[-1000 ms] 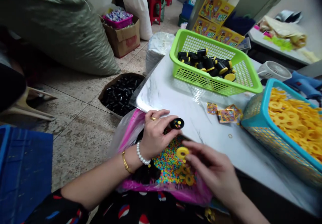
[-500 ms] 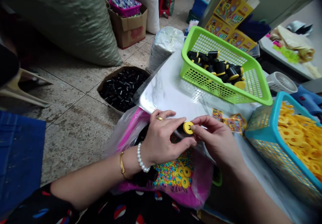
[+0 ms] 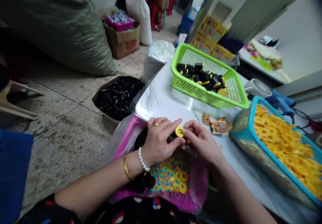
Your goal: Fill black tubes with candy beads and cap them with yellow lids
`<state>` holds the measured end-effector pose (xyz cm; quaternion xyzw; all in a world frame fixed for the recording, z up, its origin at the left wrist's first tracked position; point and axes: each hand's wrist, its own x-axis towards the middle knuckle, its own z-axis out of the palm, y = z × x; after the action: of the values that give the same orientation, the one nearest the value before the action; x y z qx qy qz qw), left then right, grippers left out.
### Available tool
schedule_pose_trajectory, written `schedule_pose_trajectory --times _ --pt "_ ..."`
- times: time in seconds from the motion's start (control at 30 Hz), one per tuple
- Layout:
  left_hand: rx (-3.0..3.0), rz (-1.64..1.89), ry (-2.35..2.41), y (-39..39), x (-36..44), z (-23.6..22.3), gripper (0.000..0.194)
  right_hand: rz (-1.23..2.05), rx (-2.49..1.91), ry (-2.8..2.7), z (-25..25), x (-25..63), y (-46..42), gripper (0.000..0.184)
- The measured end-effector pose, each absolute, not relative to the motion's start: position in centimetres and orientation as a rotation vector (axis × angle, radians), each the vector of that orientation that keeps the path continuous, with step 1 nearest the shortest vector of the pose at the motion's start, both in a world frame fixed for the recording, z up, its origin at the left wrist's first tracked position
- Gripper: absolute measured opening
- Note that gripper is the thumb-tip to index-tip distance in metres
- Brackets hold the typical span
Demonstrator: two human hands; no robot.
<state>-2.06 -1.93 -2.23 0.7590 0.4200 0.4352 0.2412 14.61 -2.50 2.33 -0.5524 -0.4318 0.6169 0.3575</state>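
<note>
My left hand [image 3: 159, 140] is closed around a small black cylinder, mostly hidden by the fingers, with a round yellow cap [image 3: 179, 131] on its end. The thumb and fingertips of my right hand [image 3: 202, 143] pinch the cap's right side. Below both hands is a pink tray [image 3: 198, 192] lined with clear plastic. It holds tiny multicoloured beads [image 3: 163, 175], several yellow rings [image 3: 182, 187] and dark pieces partly hidden under my left wrist.
On the table [image 3: 158, 100] stand a green basket [image 3: 208, 98] of capped black cylinders and a blue basket [image 3: 251, 150] of yellow rings. Small printed packets [image 3: 218, 127] lie between. A floor container of black cylinders [image 3: 118, 98] sits left, near a large sack [image 3: 75, 36].
The camera view has shifted, so the hands and baskets appear further left. Both hands stay together at the capped cylinder, with the yellow cap's face turned slightly.
</note>
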Motion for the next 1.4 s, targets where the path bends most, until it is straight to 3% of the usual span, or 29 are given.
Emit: schedule_pose_trajectory --times 0.27,0.53,0.67,0.8,0.9,1.0,1.07,1.17,1.4 --pt "2.117 1.223 1.130 -2.0 -2.0 -2.7 0.026 1.721 -1.299 -1.092 2.1 18.5 -2.7 0.028" --pt "2.133 1.200 1.147 -1.7 -2.1 -2.9 0.024 1.725 -1.479 -1.647 3.4 15.3 1.5 0.033" --pt "2.164 1.141 1.193 -1.7 -2.2 -2.9 0.026 1.514 -1.518 -1.764 3.9 15.1 -0.3 0.029" --pt "2.240 1.178 1.156 -1.8 -2.5 -3.1 0.025 1.112 -1.498 -2.097 4.5 14.6 -2.4 0.038" --pt "2.268 1.266 1.106 -1.9 -2.8 -3.5 0.029 0.751 -1.506 -2.325 5.7 14.7 -1.5 0.027" --pt "2.214 1.446 1.063 -2.1 -3.4 -3.9 0.037 0.414 -1.654 -2.120 8.2 15.7 1.2 0.029" --pt "2.181 1.545 0.994 -2.3 -4.0 -4.0 0.028 0.153 -1.736 -1.861 10.3 17.1 3.1 0.038" --pt "2.172 1.568 0.824 -2.6 -5.0 -4.0 0.012 0.064 -1.763 -1.791 12.6 20.6 4.2 0.047" --pt "2.178 1.362 0.680 -2.4 -5.6 -5.3 0.017 -0.076 -1.934 -1.922 11.3 33.9 -1.0 0.019"
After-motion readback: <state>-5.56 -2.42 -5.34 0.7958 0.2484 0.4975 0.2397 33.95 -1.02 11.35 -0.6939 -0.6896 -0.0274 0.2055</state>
